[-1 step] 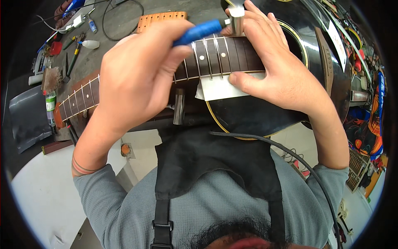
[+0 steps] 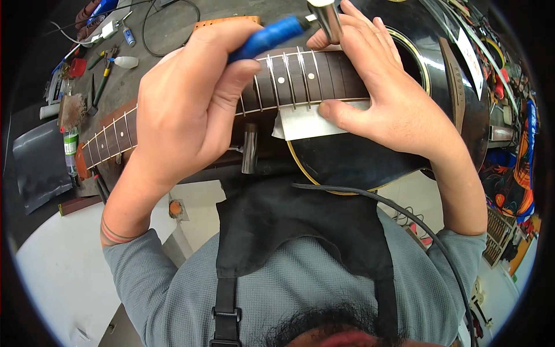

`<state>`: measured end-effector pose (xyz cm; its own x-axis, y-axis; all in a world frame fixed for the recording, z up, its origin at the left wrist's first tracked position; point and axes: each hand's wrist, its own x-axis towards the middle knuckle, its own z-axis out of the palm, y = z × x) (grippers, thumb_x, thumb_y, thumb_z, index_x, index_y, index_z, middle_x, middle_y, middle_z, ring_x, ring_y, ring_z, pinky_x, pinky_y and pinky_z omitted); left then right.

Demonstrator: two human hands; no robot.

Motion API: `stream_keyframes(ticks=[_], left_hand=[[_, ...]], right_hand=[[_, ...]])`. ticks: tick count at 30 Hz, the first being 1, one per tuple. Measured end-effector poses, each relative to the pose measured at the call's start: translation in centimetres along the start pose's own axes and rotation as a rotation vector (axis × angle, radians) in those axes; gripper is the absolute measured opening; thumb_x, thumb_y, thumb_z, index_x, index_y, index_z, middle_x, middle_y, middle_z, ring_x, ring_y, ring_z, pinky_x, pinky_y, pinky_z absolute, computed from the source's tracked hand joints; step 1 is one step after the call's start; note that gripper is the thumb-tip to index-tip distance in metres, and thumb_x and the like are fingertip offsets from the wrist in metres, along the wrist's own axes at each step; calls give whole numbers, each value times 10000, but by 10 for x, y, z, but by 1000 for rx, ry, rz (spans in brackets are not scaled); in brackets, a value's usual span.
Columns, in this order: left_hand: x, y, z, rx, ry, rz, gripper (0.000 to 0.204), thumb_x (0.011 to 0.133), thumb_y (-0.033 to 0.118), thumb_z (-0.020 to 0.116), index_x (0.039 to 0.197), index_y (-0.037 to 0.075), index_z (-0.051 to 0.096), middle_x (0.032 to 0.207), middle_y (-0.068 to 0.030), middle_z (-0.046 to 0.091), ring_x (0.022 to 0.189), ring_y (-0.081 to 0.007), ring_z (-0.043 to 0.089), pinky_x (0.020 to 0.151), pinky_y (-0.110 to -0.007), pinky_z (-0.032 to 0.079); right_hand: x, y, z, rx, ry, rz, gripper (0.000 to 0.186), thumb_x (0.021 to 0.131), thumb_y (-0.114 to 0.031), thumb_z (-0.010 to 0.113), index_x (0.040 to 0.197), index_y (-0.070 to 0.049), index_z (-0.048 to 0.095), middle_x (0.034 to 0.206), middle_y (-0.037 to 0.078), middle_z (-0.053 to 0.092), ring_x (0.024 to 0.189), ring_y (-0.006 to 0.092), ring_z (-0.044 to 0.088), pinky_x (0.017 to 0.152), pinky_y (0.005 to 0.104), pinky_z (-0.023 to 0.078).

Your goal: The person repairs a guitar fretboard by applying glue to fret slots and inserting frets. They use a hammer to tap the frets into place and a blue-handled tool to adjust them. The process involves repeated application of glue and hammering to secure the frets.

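Observation:
My left hand (image 2: 179, 110) is closed round the blue handle (image 2: 269, 37) of a tool with a shiny metal head (image 2: 326, 17), held over a guitar fretboard (image 2: 289, 78) with metal frets. My right hand (image 2: 404, 110) lies spread across the upper end of the fretboard and the black guitar body (image 2: 341, 162). Its thumb rests on a white protective sheet (image 2: 306, 124) below the frets; one fingertip is partly behind the metal head. A short metal cylinder (image 2: 250, 150) sits below the neck, right of my left hand.
Pliers (image 2: 104, 78), a white squeeze bottle (image 2: 126, 61) and a brush (image 2: 74, 113) lie on the grey bench (image 2: 156, 75) at left. A black cable (image 2: 404, 214) crosses my apron (image 2: 300, 220). Strips and assorted tools crowd the right edge.
My left hand and the tool have shifted slightly up and to the left, with the metal head higher in the picture. My right hand has stayed in place.

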<state>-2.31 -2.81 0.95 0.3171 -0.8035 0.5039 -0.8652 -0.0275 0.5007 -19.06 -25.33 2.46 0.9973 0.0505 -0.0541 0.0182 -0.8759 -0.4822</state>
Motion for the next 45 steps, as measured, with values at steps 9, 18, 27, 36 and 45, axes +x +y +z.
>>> stream_keyframes(ticks=[9,18,27,36,45], left_hand=[[-2,-5,2,133,-154,90,274,1008,35,739,1278,-11,723,995,-142,765,791,-294,702,761,-384,530],[-3,-3,-7,265,-340,189,338,1034,25,700,1362,-56,684,1114,-175,777,822,-244,706,792,-342,541],[-8,1,-8,62,-255,205,425,908,-59,711,1332,-42,704,1056,-176,768,809,-329,701,730,-407,516],[-9,-1,-9,17,-174,292,411,904,-58,721,1314,-40,706,1052,-184,764,844,-339,722,738,-416,510],[-7,6,-15,160,-372,185,388,929,-33,723,1317,-37,719,1006,-188,750,845,-353,728,764,-441,541]], right_hand=[[0,3,2,5,18,-25,728,945,-413,765,1467,-13,452,1676,329,351,1667,583,135,1346,709,69],[1,-4,-4,64,10,3,734,947,-423,760,1498,-46,454,1685,330,343,1674,576,118,1348,704,56],[3,13,1,-27,-79,65,724,961,-433,738,1504,-48,453,1685,335,348,1671,591,106,1346,712,49],[1,8,0,-21,-65,61,721,958,-410,747,1502,-43,448,1685,340,348,1670,590,119,1346,711,56],[-2,-2,-1,37,10,2,736,949,-410,759,1505,-46,443,1688,342,345,1675,580,117,1348,705,49]])
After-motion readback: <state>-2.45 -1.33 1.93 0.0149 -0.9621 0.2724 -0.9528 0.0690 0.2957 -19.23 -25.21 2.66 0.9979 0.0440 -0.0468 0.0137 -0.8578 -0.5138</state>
